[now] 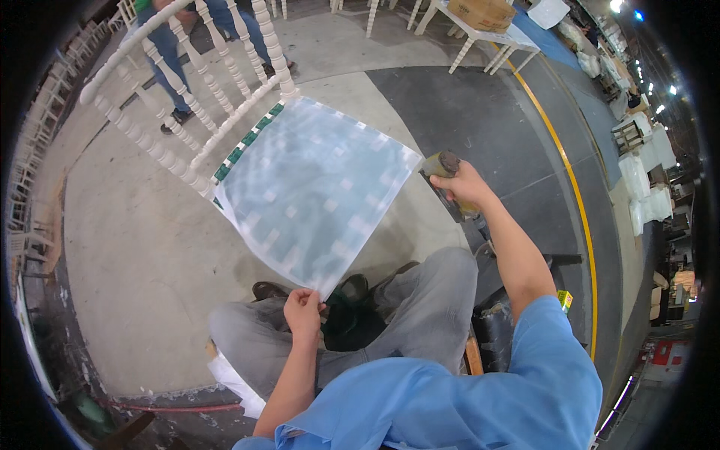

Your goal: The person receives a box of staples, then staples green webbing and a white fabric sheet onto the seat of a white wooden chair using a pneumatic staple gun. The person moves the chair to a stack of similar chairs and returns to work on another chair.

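Note:
In front of me stands a white wooden chair with turned spindles (pixel 282 71), its back at the upper left. A thin, see-through white cloth (pixel 311 187) lies over the seat. Green and white woven webbing (pixel 251 141) shows along the seat's back edge and faintly through the cloth. My left hand (pixel 303 311) pinches the cloth's near corner above my lap. At the right corner, my right hand (pixel 469 186) grips what looks like a staple gun (pixel 441 166), its head at or close to the cloth's edge; contact cannot be made out.
Behind the chair stand another person's legs (pixel 166 64). Far off at the top right, a cardboard box (pixel 481 13) sits on a white slatted piece. White chairs (pixel 34 195) line the left rim. A yellow floor line (pixel 559 142) curves down the right; a red hose (pixel 176 409) runs at lower left.

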Demonstrator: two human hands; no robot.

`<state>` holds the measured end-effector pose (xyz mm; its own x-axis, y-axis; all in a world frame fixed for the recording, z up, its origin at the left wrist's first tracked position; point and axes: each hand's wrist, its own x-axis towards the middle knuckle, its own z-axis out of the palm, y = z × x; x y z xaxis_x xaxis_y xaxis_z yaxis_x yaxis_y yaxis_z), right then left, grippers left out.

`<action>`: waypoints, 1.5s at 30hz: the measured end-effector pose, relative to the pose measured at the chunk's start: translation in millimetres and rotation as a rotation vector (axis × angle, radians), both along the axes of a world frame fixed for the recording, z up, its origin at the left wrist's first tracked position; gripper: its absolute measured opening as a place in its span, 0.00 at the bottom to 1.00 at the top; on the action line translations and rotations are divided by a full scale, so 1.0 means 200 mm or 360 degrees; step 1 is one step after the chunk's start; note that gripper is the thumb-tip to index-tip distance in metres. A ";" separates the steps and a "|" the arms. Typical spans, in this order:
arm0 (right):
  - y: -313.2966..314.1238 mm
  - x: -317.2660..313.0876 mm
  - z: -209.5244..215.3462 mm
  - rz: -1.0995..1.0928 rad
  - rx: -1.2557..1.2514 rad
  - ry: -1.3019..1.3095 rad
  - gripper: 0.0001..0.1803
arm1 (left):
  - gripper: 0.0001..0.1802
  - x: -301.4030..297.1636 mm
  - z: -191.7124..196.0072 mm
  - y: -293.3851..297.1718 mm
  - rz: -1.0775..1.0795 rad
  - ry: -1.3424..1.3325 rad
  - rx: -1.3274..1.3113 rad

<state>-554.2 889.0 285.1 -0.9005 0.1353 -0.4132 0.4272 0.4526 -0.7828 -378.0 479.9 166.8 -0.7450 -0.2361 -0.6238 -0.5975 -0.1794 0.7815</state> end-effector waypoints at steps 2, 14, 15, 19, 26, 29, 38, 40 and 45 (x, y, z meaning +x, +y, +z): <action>0.00 -0.06 -0.02 0.0041 -0.0015 -0.0029 0.17 | 0.10 0.02 -0.01 0.01 0.0019 0.0079 -0.0029; 0.00 -0.21 -0.10 0.0138 0.0172 -0.0165 0.21 | 0.17 0.03 -0.03 0.01 0.0097 0.0122 0.0046; -0.01 -0.19 -0.10 0.0153 0.0183 -0.0170 0.21 | 0.17 0.04 -0.03 0.01 0.0114 0.0117 0.0051; -0.18 -0.10 -0.08 0.0215 -0.0059 -0.0232 0.22 | 0.17 0.06 -0.02 -0.03 0.0146 0.0121 -0.0014; -0.23 -0.04 -0.09 0.0246 0.0260 -0.0220 0.25 | 0.18 0.06 -0.05 0.01 0.0122 0.0195 -0.0045; -0.26 0.00 -0.06 0.0316 0.0279 -0.0220 0.25 | 0.18 0.07 -0.05 0.01 0.0103 0.0194 -0.0087; -0.51 0.14 0.04 0.0490 0.0358 -0.0320 0.25 | 0.20 0.08 -0.08 0.01 0.0089 0.0216 -0.0174; -0.56 0.16 0.07 0.0516 0.0304 -0.0342 0.25 | 0.20 0.09 -0.09 0.00 0.0066 0.0220 -0.0233; -0.64 0.23 0.06 0.0644 0.0277 -0.0357 0.25 | 0.20 0.09 -0.10 0.00 0.0034 0.0154 -0.0289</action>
